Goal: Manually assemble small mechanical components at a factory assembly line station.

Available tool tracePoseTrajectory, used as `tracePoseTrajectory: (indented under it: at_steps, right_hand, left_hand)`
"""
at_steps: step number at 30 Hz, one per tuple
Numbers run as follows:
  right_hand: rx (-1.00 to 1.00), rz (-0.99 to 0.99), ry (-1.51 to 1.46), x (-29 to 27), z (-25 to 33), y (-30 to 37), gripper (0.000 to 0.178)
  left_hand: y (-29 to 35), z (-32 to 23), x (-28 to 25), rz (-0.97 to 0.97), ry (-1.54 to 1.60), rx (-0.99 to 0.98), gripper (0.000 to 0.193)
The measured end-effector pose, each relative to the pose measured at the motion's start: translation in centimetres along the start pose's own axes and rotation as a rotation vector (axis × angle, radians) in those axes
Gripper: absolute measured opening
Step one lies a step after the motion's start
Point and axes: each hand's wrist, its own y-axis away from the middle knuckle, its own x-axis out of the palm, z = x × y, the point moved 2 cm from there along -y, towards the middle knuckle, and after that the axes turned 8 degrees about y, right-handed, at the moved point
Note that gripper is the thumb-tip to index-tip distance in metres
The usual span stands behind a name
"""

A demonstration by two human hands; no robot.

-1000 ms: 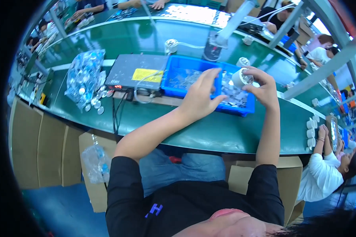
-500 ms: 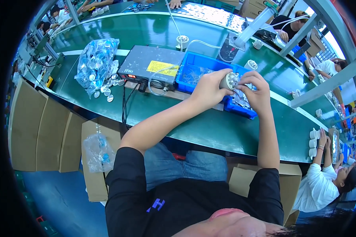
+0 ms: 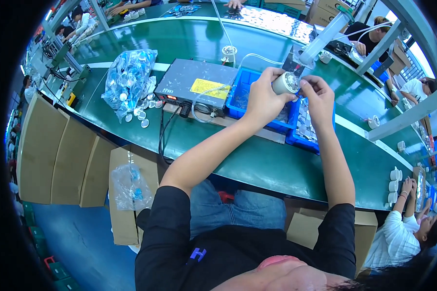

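My left hand [image 3: 263,97] grips a small white cylindrical part [image 3: 285,83] with a clear round face, held up above the blue bin [image 3: 241,95]. My right hand [image 3: 318,95] is at the part's right side, its fingertips pinched on the face end. Both hands meet just under the tip of a white dispensing syringe [image 3: 320,41] that slants down from a stand. The blue bin below holds several small clear pieces.
A grey control box [image 3: 194,87] with a yellow label sits left of the bin, cables hanging off the green belt table [image 3: 257,160]. A plastic bag of round parts [image 3: 127,80] lies further left. Cardboard boxes [image 3: 58,155] stand on the floor. Other people work around.
Both hands have lifted the white part out of the blue bin and up toward the syringe tip. The view has shifted as my head moved.
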Motion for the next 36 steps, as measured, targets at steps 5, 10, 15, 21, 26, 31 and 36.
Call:
tracePoseTrajectory:
  at_steps: [5,10,15,21,26,31,36]
  right_hand:
    - [0.019,0.029,-0.069,0.1,0.4,-1.2,0.021]
    - [-0.03,0.073,0.117,0.7,0.8,-2.0,0.025]
    - [-0.178,-0.02,0.021,0.2,-0.2,-1.2,0.03]
    - [-0.174,0.014,-0.179,0.5,-0.4,0.2,0.037]
    - [-0.191,0.099,-0.288,0.8,-1.1,0.3,0.045]
    - [-0.131,0.258,-0.449,2.0,-0.9,0.4,0.05]
    - [-0.094,0.34,-0.617,1.9,-1.7,0.2,0.053]
  left_hand:
    - [-0.6,0.4,0.3,0.0,0.078,0.024,0.062]
    - [-1.1,0.6,-0.2,-0.005,0.154,0.022,0.063]
    - [-1.2,1.1,0.0,0.024,0.305,0.041,0.066]
    - [-1.2,1.2,0.4,0.034,0.414,0.066,0.066]
    - [-1.3,1.3,0.0,0.041,0.468,0.087,0.065]
    - [-1.3,1.3,-1.1,-0.029,0.364,0.095,0.066]
    - [-1.3,1.2,-1.3,-0.032,0.376,0.114,0.066]
